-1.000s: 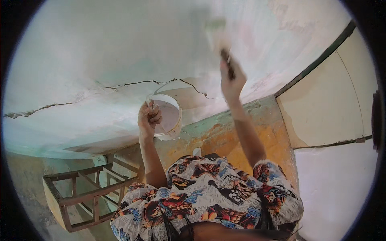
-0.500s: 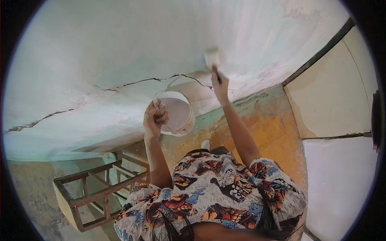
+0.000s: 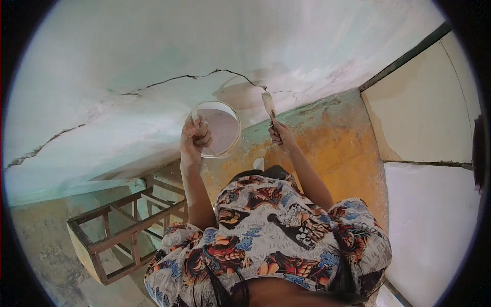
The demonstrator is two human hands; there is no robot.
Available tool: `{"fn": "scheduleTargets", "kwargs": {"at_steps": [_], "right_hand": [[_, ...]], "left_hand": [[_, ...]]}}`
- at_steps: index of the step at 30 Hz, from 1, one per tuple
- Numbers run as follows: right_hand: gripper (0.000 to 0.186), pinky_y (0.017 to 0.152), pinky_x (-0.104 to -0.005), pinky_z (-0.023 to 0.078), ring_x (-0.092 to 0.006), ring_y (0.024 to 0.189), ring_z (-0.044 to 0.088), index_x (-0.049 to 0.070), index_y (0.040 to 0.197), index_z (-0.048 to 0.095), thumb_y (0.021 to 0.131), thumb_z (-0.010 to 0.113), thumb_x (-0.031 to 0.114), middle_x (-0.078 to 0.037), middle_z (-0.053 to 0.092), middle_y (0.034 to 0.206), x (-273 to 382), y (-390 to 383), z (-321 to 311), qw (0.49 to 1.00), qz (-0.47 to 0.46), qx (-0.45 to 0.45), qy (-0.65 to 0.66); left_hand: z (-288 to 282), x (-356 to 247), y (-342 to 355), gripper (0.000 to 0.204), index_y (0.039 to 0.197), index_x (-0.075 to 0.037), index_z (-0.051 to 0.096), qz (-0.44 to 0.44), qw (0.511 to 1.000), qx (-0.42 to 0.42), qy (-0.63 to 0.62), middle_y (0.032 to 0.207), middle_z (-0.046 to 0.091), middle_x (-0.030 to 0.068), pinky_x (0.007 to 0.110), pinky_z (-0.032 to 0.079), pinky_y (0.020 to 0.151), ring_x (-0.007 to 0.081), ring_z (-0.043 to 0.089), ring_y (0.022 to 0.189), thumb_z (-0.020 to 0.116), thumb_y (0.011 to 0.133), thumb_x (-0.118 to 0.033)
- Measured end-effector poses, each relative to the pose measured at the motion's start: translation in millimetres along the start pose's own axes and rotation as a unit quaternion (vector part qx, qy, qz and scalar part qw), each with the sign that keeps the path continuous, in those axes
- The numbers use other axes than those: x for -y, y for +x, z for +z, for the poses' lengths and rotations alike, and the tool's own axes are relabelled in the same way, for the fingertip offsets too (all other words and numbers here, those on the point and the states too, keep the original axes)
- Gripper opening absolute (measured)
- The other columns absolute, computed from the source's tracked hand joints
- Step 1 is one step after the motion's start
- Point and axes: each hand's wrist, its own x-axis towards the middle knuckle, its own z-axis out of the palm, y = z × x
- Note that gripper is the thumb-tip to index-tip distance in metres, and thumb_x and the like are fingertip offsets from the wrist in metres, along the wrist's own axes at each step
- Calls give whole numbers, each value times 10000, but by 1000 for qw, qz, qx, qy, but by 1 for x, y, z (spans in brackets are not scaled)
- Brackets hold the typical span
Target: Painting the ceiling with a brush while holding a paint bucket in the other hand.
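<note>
My left hand (image 3: 196,135) is closed round the handle of a white bucket (image 3: 238,134). Pale paint (image 3: 223,127) fills part of the bucket, which hangs close to the wall. In my right hand (image 3: 283,137) is a paintbrush (image 3: 269,106), gripped by its dark handle with the whitish bristles pointing up. The brush appears edge-on, right of the bucket, near the right end of a dark crack (image 3: 215,71). Whether its bristles touch the wall, I cannot tell. The wall (image 3: 153,41) is pale green with streaky white over it.
A wooden frame with bars (image 3: 97,250) stands at the lower left. Below the wall lies a worn orange and green floor (image 3: 348,158). To the right are a dark beam (image 3: 406,56), a cream panel (image 3: 419,112) and a white panel (image 3: 434,220).
My right hand has come down from the upper wall with the paintbrush, which has turned from flat to edge-on. My left hand and the bucket have shifted slightly up and left in view.
</note>
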Motion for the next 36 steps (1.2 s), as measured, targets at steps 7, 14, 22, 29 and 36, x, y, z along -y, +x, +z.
{"fn": "scheduleTargets", "kwargs": {"at_steps": [7,14,22,29,36], "right_hand": [[287,328,-203,219,-53,357,318,81,867,494,926,527,359,-4,492,616,34,-54,52,997,1,31,-77],[259,353,-181,224,-41,390,295,90,899,516,946,493,344,34,400,584,36,-59,60,998,13,34,-49],[243,381,-186,225,-34,414,297,97,898,515,942,507,335,68,361,592,46,-62,76,997,32,48,-41],[243,432,-249,285,-74,474,410,37,858,574,883,607,277,3,432,586,72,-64,90,904,-84,16,-419],[245,577,-386,411,-285,598,551,-22,795,586,832,586,220,-186,538,652,125,-77,131,619,-192,125,-751]], "left_hand": [[-11,21,7,300,917,-130,437,-4,998,31,-50,627,243,-69,220,165,440,49,209,468,547,736,-342],[-8,22,9,261,910,-125,399,-12,996,46,-71,626,237,-62,209,164,436,41,194,467,522,781,-316],[8,9,11,310,913,-123,394,-28,996,67,-60,625,238,-64,208,161,432,36,198,461,554,759,-339],[15,1,12,427,938,-112,386,-54,994,80,-47,621,237,-70,222,171,428,40,222,462,615,685,-368],[2,12,3,420,935,-110,364,-86,986,141,-37,625,254,-62,219,189,429,40,246,472,619,646,-277]]}}
